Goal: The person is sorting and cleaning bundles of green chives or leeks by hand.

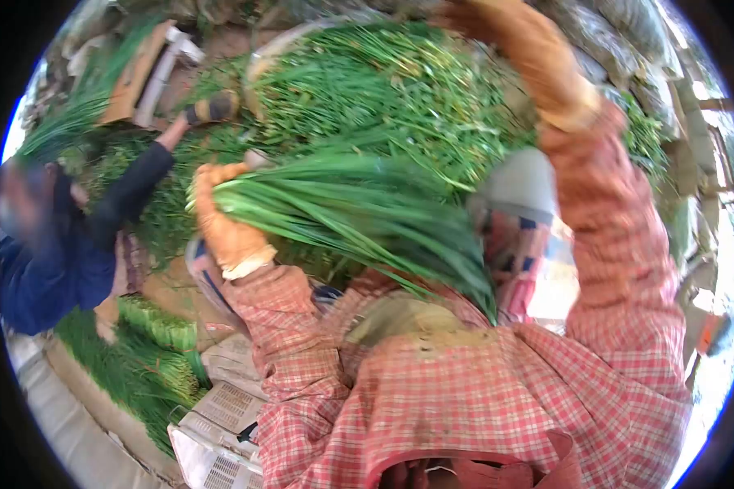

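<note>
My left hand (227, 213), in an orange glove, is closed around the pale root end of a bunch of chives (351, 204). Their long green leaves fan out to the right across my lap, the tips smeared by motion. My right hand (477, 18), gloved in orange as well, is stretched far out at the top edge, above the right side of a big heap of loose green leaves (367, 81). Blur and the frame edge hide its fingers, so its grip cannot be made out. A grey-covered knee (520, 181) stands beside the leaf tips.
At the left a co-worker in a dark blue jacket (45, 277) reaches a gloved hand (212, 107) toward the heap. Stacked chive bunches (159, 330) lie at lower left, near a white plastic crate (220, 432). Filled sacks (612, 41) line the top right.
</note>
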A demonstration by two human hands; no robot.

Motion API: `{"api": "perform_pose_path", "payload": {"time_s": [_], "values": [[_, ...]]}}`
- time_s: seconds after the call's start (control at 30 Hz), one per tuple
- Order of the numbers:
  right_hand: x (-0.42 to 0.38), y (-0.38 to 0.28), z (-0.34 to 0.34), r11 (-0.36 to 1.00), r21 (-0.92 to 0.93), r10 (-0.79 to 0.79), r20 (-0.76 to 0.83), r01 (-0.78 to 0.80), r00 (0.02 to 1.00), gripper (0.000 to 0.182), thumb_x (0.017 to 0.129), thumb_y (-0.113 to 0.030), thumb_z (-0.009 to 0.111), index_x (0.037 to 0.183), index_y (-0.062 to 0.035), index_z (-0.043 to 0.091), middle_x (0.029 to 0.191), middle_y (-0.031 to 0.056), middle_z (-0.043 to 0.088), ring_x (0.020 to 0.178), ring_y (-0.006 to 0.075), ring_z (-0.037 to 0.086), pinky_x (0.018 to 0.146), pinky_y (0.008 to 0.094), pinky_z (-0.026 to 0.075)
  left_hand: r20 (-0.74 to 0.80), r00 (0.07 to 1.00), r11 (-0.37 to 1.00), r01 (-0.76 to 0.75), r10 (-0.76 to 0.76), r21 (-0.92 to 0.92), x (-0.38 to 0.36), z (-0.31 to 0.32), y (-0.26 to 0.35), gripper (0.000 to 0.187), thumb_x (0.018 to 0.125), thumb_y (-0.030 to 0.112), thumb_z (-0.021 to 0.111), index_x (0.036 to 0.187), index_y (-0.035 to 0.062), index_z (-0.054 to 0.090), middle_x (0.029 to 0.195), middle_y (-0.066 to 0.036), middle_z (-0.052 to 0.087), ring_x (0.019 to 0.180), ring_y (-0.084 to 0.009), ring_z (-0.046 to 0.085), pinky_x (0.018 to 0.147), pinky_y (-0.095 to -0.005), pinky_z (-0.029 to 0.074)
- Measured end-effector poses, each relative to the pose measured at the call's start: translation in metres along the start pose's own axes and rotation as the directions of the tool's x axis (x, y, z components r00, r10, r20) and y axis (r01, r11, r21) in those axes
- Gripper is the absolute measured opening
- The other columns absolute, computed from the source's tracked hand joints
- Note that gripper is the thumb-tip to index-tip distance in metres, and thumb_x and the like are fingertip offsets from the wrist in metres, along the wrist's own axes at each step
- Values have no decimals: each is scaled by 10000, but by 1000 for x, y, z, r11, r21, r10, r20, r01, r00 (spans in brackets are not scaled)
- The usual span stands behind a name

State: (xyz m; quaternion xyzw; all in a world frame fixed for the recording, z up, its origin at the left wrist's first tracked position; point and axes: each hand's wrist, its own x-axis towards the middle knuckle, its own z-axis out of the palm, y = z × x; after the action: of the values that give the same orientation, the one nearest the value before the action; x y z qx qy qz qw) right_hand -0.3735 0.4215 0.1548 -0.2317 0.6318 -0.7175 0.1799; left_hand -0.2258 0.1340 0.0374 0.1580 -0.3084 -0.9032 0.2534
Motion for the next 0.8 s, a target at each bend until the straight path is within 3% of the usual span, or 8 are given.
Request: {"api": "perform_pose_path", "payload": {"time_s": [0.03,0.1,0.13,0.2,0.23,0.47,0.67,0.8], "values": [[-15,-7,-24,963,-174,-210,-16,204,978,349,935,-254,378,1135,-10,529,1111,97,564,976,177,544,895,335,412,212,975,973,-14,64,-230,21,-15,26,111,811,133,575,795,34,527,719,3,505,735,-166,528,742,-322,430],[-51,-3,-61,990,-44,-141,-170,135,975,401,941,-286,351,1152,17,506,1118,98,561,981,175,543,890,328,408,377,896,942,-113,234,-314,41,-28,70,90,810,110,567,790,37,518,709,-12,534,714,-149,522,747,-320,425],[-67,4,-71,999,-26,-47,-204,43,978,387,931,-277,383,1151,17,506,1103,95,566,985,169,541,871,312,415,300,874,870,-450,383,201,44,-29,75,83,809,98,558,787,32,513,692,-25,542,693,-142,527,727,-317,431],[-94,43,-85,970,-188,92,-297,-152,951,353,905,-234,457,1147,17,508,1072,91,576,991,155,536,848,283,421,-30,865,754,-418,500,507,44,-3,73,68,793,71,575,798,31,520,658,-42,506,606,-168,515,638,-318,462],[-103,62,-87,899,-357,114,-365,-252,924,337,887,-202,498,1145,16,509,1056,88,580,993,146,533,843,269,421,112,848,714,-500,517,490,51,-2,68,43,798,34,561,804,24,520,630,-63,500,534,-177,508,575,-311,470],[-91,38,9,912,-410,-76,-194,-10,978,430,795,-80,608,1206,-47,482,1098,67,570,1015,147,529,908,280,399,324,822,750,-564,469,346,28,43,91,64,804,16,553,848,0,509,636,-66,530,551,-168,545,552,-299,468],[-40,2,117,796,-314,-501,140,518,854,1124,489,-241,834,1372,-38,169,1305,165,383,1236,250,335,1056,350,202,383,847,792,-503,370,347,-20,99,67,118,826,79,573,875,7,494,632,-45,448,591,-179,477,615,-322,446],[-39,28,158,864,-365,-254,278,346,927,995,545,-388,767,1300,5,251,1040,221,534,984,383,521,864,396,406,365,908,937,-290,205,195,-51,116,55,131,819,119,593,869,35,505,704,-45,538,634,-155,547,621,-291,479]]}}
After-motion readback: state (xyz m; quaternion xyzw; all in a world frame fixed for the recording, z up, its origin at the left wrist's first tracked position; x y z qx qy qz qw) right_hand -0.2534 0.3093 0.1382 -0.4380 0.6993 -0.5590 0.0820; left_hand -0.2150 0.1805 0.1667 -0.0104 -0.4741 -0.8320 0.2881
